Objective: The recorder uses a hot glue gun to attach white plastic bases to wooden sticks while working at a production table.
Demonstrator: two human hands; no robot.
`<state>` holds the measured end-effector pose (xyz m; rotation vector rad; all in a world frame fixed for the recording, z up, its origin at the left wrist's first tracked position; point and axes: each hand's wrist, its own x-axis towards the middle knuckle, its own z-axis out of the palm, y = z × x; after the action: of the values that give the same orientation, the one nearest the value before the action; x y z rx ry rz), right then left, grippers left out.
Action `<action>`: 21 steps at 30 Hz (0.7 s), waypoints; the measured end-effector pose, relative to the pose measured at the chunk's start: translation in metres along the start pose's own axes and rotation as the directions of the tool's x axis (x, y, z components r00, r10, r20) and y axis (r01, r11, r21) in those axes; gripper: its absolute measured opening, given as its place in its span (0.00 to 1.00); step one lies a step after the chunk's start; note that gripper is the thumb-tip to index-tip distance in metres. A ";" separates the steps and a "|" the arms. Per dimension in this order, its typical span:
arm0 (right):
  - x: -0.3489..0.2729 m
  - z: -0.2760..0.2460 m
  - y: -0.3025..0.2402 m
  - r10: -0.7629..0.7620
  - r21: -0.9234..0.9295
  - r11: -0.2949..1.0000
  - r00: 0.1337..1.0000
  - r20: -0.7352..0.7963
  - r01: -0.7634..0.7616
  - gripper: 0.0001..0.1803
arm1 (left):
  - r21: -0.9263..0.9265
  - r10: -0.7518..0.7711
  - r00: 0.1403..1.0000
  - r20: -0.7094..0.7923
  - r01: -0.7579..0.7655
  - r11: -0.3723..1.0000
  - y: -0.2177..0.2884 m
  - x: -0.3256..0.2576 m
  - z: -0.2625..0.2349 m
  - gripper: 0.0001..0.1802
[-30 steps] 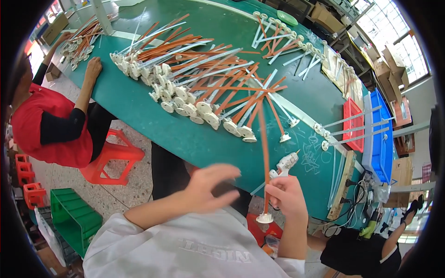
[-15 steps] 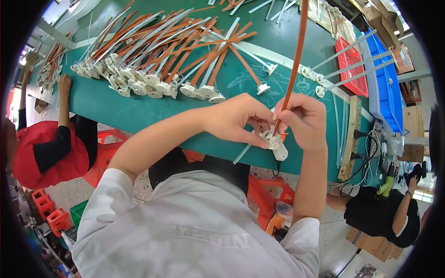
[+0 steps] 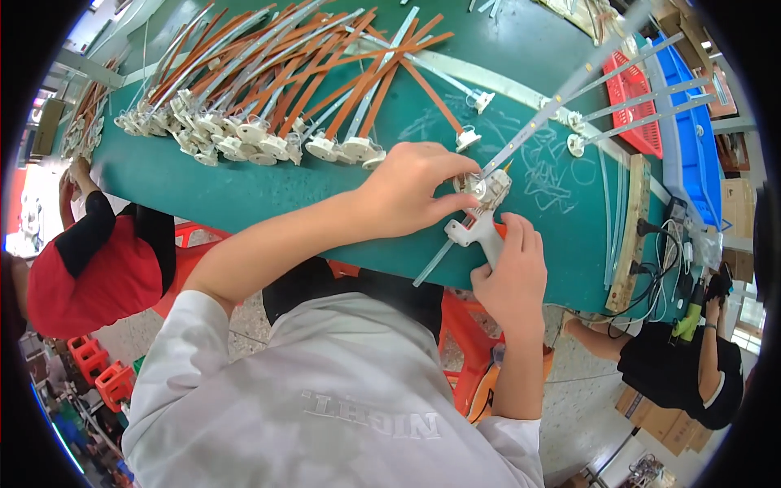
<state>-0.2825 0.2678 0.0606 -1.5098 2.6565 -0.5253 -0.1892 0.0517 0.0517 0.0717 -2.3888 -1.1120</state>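
My left hand [image 3: 411, 191] pinches a round white plastic base [image 3: 486, 192] between thumb and fingers. From this base a long metal LED strip [image 3: 530, 134] rises toward the upper right, its silver side with small LEDs facing me. My right hand [image 3: 517, 281] is closed around the handle of a white hot glue gun [image 3: 488, 237] with orange parts. The gun's tip pokes out beside the base, partly hidden behind it. A clear glue stick [image 3: 434, 262] sticks out of the gun's back end toward the lower left.
A heap of strips on white bases [image 3: 244, 134] covers the far left of the green table [image 3: 325, 180]. At the right are several strips standing over a red basket [image 3: 633, 106], a blue tray [image 3: 683, 138] and a wooden power board [image 3: 628, 236] with cables. Co-workers sit on both sides.
The strip has turned from its orange face to its silver LED face. My right hand has let go of the strip and taken the glue gun, which is now raised against the base.
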 end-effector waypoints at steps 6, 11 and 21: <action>-0.024 -0.005 0.030 0.196 0.022 0.980 0.977 0.089 -0.198 0.26 | 0.113 0.060 0.997 0.055 -0.066 0.991 -0.016 -0.021 0.000 0.20; -0.065 0.003 0.067 0.555 0.839 0.441 0.832 0.024 -0.318 0.19 | 0.122 0.053 0.995 0.086 -0.063 0.990 -0.034 -0.035 0.015 0.27; -0.003 0.055 -0.016 0.210 0.987 -0.120 0.969 0.131 -0.108 0.17 | 0.136 0.070 0.997 -0.029 -0.065 0.989 -0.043 -0.043 0.025 0.28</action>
<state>-0.2570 0.2482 0.0132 -0.5110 1.2900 -1.9539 -0.1702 0.0516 -0.0107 0.0543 -2.4154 -0.9106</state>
